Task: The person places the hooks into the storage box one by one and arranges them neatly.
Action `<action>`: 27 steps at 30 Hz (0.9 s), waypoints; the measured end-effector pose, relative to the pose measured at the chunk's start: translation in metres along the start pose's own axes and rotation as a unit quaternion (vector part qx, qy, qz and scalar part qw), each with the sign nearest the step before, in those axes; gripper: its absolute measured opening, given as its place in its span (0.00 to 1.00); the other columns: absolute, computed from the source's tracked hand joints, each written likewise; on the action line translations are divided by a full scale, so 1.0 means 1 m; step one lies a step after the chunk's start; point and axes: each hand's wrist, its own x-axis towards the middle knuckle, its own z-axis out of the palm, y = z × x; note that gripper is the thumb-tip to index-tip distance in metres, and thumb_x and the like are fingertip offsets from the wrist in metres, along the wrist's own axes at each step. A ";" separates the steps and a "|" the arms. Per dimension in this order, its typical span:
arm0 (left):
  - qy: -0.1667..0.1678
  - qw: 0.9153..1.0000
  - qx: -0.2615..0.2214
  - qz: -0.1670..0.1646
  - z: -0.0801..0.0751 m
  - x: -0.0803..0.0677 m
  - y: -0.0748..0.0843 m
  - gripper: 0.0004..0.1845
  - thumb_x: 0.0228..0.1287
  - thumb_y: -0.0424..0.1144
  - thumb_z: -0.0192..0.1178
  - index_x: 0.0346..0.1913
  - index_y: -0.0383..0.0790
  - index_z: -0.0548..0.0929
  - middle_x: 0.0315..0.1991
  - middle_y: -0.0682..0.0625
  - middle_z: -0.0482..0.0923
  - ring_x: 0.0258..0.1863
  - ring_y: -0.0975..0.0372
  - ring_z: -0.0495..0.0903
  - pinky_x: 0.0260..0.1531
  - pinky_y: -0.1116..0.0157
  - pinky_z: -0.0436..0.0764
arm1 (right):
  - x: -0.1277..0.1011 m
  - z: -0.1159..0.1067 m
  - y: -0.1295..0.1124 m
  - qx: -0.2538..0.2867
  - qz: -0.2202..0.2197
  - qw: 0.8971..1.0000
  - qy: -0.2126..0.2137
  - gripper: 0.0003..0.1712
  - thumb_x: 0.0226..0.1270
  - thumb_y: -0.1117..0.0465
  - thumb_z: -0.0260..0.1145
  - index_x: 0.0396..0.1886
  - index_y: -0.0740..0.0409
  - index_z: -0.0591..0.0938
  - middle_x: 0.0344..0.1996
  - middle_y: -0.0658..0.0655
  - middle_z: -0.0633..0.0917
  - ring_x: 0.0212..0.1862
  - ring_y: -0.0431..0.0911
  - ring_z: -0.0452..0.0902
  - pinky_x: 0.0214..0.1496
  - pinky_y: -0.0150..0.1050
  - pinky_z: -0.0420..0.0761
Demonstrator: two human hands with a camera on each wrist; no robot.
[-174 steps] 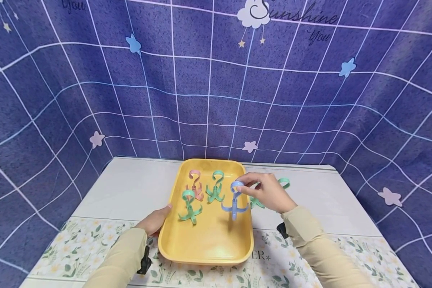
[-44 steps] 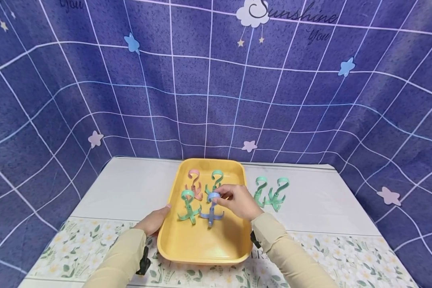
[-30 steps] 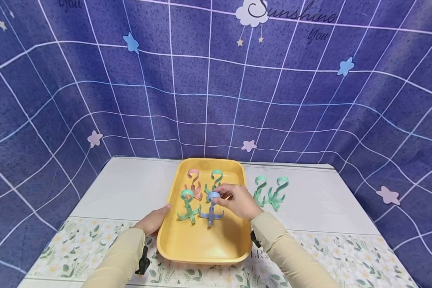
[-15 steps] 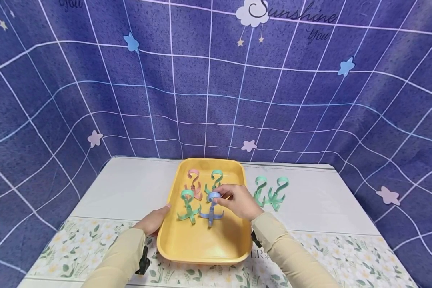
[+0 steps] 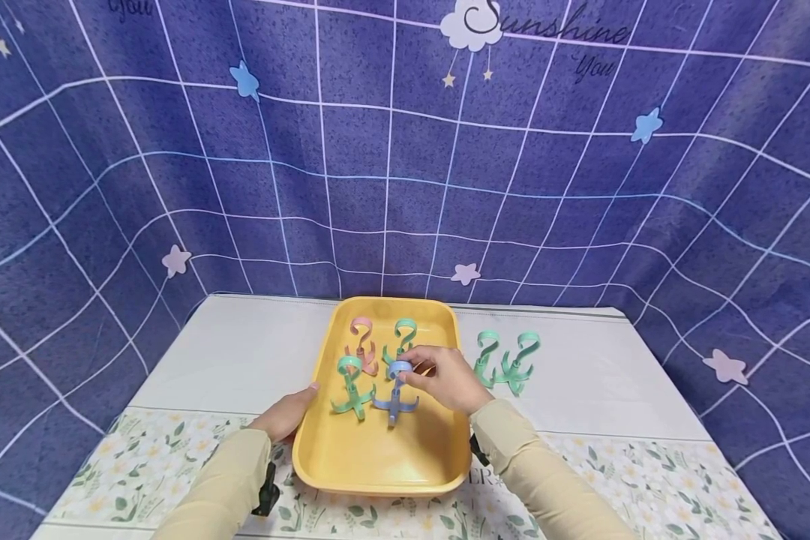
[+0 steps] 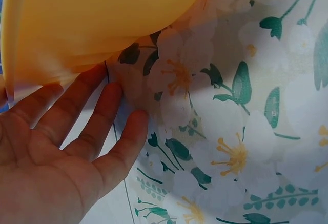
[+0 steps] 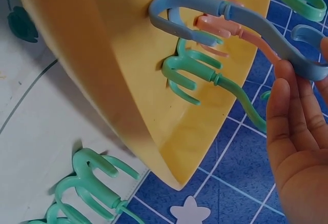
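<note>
My right hand (image 5: 448,379) pinches the curled top of a blue four-pronged hook (image 5: 394,405), held upright inside the yellow tray (image 5: 385,469). In the right wrist view, thumb and fingers of the right hand (image 7: 302,147) close on the curl, and the prongs of the blue hook (image 7: 177,8) point to the tray floor. Beside it stands a green hook (image 5: 355,401); behind are a pink hook (image 5: 362,358) and another green hook (image 5: 406,325), partly hidden by my hand. My left hand (image 5: 286,414) rests against the tray's left side, fingers (image 6: 105,116) extended along its outer wall.
Two more green hooks, one (image 5: 516,375) and another (image 5: 486,369) partly behind my right hand, sit on the white table (image 5: 580,382) right of the tray. A floral cloth (image 5: 155,465) covers the table's front. A blue patterned curtain (image 5: 351,195) surrounds the back and sides.
Since the oldest frame, my right hand has carried the blue hook left, from the tray's right side to beside the front green hook. Over the last second both hands have stayed almost still.
</note>
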 end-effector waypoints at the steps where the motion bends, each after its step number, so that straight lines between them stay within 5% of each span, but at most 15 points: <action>1: 0.000 1.000 0.000 0.000 0.000 0.000 0.000 0.34 0.84 0.53 0.31 0.64 0.25 0.73 0.37 0.44 0.83 0.33 0.57 0.84 0.41 0.59 0.81 | 0.000 0.000 0.000 -0.001 0.003 1.000 -0.001 0.12 0.68 0.64 0.72 0.50 0.60 0.88 0.41 0.53 0.89 0.40 0.44 0.85 0.45 0.35 0.84; 11: 0.001 1.000 0.000 -0.004 0.000 0.000 -0.001 0.34 0.85 0.53 0.31 0.65 0.25 0.72 0.35 0.44 0.83 0.32 0.57 0.84 0.38 0.59 0.82 | -0.004 -0.005 -0.002 -0.002 0.006 1.000 0.011 0.12 0.68 0.63 0.73 0.49 0.59 0.88 0.40 0.51 0.89 0.41 0.45 0.85 0.45 0.38 0.84; 22: 0.000 1.000 0.017 -0.008 0.000 0.000 0.001 0.35 0.84 0.54 0.30 0.65 0.26 0.72 0.37 0.45 0.83 0.34 0.58 0.83 0.49 0.53 0.78 | -0.008 -0.014 -0.003 -0.008 0.007 1.000 0.029 0.13 0.69 0.62 0.72 0.50 0.62 0.88 0.41 0.52 0.89 0.41 0.44 0.84 0.45 0.39 0.84; 27: 0.000 1.000 0.007 -0.004 -0.001 0.000 0.001 0.34 0.84 0.54 0.31 0.64 0.25 0.72 0.37 0.44 0.83 0.34 0.57 0.83 0.46 0.55 0.80 | -0.008 -0.018 -0.004 -0.009 0.006 0.999 0.034 0.12 0.68 0.62 0.72 0.49 0.60 0.88 0.41 0.52 0.89 0.41 0.44 0.84 0.45 0.42 0.84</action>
